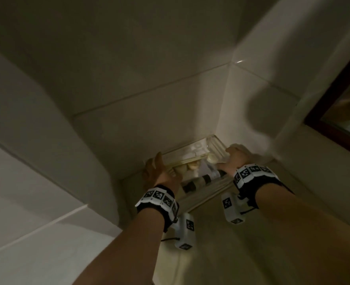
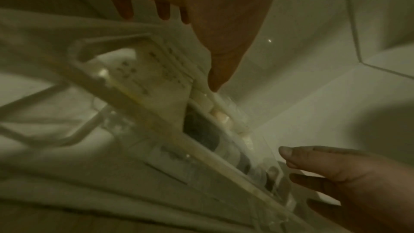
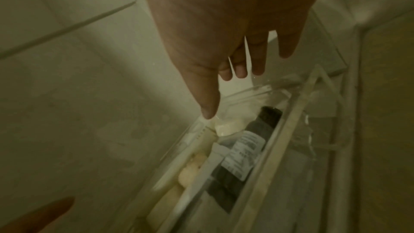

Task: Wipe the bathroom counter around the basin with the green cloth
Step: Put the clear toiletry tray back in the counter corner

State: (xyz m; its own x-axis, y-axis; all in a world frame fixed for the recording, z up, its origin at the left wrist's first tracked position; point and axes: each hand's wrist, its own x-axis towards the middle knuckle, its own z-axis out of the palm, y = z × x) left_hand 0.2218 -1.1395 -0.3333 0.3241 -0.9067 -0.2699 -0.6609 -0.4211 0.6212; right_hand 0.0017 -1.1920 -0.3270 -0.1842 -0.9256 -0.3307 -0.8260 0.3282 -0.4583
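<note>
- One clear tray (image 1: 215,146) is seen in the corner where two tiled walls (image 1: 129,68) meet; it rests on the pale counter (image 1: 221,254).
- Inside the tray, at least two dark bottles with pale labels (image 1: 206,178) are laid on their sides, and one flat printed packet (image 1: 192,150) lies at the far end. Several small cream pieces (image 1: 212,157) are counted beside them; the exact number cannot be told because of blur.
- One dark-framed mirror (image 1: 334,112) is seen at the right edge.
- Two hands are shown, one at each end of the tray.
- Left hand (image 1: 153,170): the fingers (image 2: 125,8) are held straight and spread, and the thumb (image 2: 220,70) is extended toward the tray's near edge. Nothing is gripped; contact with the tray cannot be confirmed.
- Right hand (image 1: 234,158): the fingers (image 3: 258,63) are extended and loosely parted, and the thumb (image 3: 208,105) is pointed down at the tray's rim. Nothing is gripped; whether the rim is touched cannot be told.
- The green cloth is not seen in any view. The basin is likewise out of view.
</note>
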